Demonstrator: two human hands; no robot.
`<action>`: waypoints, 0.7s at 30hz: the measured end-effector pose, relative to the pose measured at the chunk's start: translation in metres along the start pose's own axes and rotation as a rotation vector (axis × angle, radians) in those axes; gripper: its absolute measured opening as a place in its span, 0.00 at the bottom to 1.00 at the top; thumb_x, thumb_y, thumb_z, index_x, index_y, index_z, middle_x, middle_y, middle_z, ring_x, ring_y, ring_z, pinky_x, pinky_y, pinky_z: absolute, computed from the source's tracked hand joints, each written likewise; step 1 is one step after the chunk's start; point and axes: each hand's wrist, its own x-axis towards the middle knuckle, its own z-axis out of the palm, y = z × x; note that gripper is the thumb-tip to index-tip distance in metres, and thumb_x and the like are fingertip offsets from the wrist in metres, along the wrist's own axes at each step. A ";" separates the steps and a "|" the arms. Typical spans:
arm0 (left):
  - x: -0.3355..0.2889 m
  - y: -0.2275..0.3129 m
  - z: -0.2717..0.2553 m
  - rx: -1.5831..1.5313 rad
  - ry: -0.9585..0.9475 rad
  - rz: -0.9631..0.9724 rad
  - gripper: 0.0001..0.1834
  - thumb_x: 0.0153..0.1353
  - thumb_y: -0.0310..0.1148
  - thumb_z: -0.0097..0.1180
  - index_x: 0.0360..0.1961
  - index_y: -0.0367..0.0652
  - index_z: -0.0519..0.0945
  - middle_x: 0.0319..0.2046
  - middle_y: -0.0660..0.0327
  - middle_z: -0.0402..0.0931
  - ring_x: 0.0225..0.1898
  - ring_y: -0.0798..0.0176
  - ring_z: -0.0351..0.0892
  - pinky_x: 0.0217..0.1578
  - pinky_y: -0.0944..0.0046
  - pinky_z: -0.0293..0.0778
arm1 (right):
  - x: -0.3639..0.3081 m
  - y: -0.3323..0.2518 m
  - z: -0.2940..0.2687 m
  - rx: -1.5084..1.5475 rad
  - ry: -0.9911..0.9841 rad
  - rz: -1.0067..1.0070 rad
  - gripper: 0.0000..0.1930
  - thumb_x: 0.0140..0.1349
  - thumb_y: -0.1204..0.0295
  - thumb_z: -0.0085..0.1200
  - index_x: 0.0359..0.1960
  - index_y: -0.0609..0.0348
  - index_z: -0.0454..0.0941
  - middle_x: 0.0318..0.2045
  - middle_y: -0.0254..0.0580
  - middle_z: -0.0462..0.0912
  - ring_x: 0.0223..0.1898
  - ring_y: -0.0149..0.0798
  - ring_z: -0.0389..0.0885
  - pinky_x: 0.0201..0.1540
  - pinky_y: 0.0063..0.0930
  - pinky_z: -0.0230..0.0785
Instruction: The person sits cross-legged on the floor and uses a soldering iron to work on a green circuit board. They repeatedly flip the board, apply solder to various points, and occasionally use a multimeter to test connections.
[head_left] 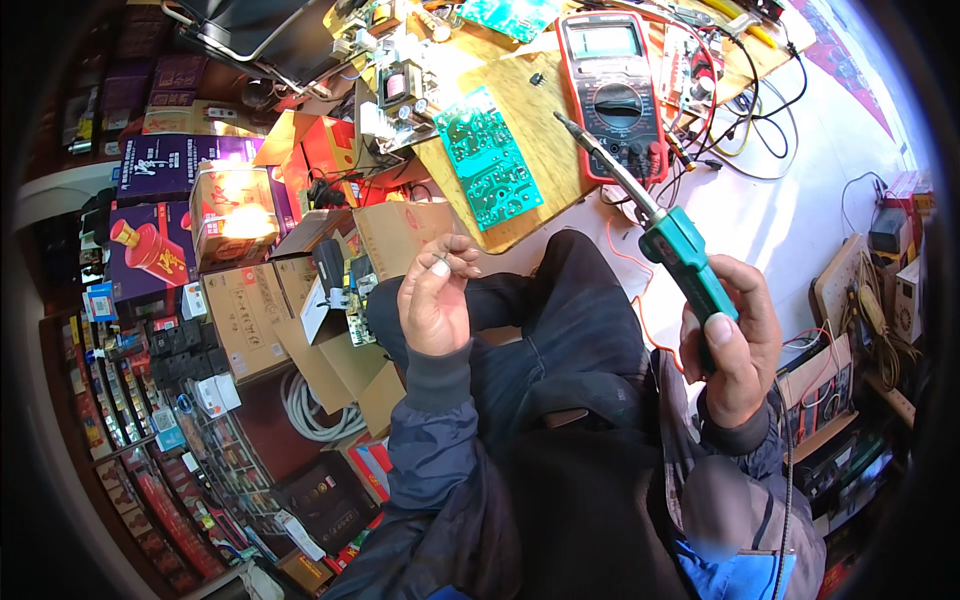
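Observation:
My right hand (738, 345) is wrapped round the green handle of a soldering iron (690, 262), with its metal barrel tilted up and left toward the table. The iron's tip is in front of the wooden table, close to the red-edged multimeter (617, 98). My left hand (438, 298) is raised over my lap, its thumb and fingers pinched together; whatever is between them is too small to make out. Beyond it, a green circuit board (488, 158) lies at the near edge of the wooden table (556, 185), touched by neither hand. A small black part (537, 79) rests near the multimeter.
Other circuit boards with components (398, 85) crowd the table's far left. Tangled test leads and wires (735, 110) lie right of the multimeter. Cardboard boxes (245, 318) and a coil of pale cable (318, 412) are on my left. An orange wire (640, 300) hangs beside my knee.

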 end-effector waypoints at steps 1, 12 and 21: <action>0.002 0.003 0.002 0.008 0.010 0.017 0.09 0.68 0.28 0.51 0.37 0.33 0.82 0.50 0.50 0.81 0.45 0.59 0.80 0.49 0.59 0.76 | 0.000 0.000 -0.001 -0.002 0.004 0.000 0.28 0.68 0.64 0.55 0.64 0.69 0.69 0.34 0.44 0.79 0.18 0.23 0.70 0.20 0.16 0.60; 0.122 0.082 0.063 0.953 -0.229 0.459 0.11 0.65 0.31 0.62 0.39 0.32 0.88 0.31 0.53 0.84 0.30 0.62 0.81 0.36 0.64 0.75 | 0.008 -0.001 -0.003 0.012 0.035 -0.045 0.28 0.68 0.63 0.56 0.64 0.70 0.68 0.37 0.48 0.81 0.16 0.24 0.69 0.18 0.17 0.60; 0.238 0.065 0.109 1.627 -0.303 0.163 0.17 0.59 0.42 0.59 0.43 0.46 0.90 0.42 0.45 0.86 0.45 0.41 0.86 0.50 0.50 0.80 | -0.001 -0.001 -0.005 0.009 0.052 -0.096 0.26 0.69 0.66 0.53 0.63 0.71 0.67 0.34 0.47 0.79 0.15 0.24 0.68 0.17 0.18 0.58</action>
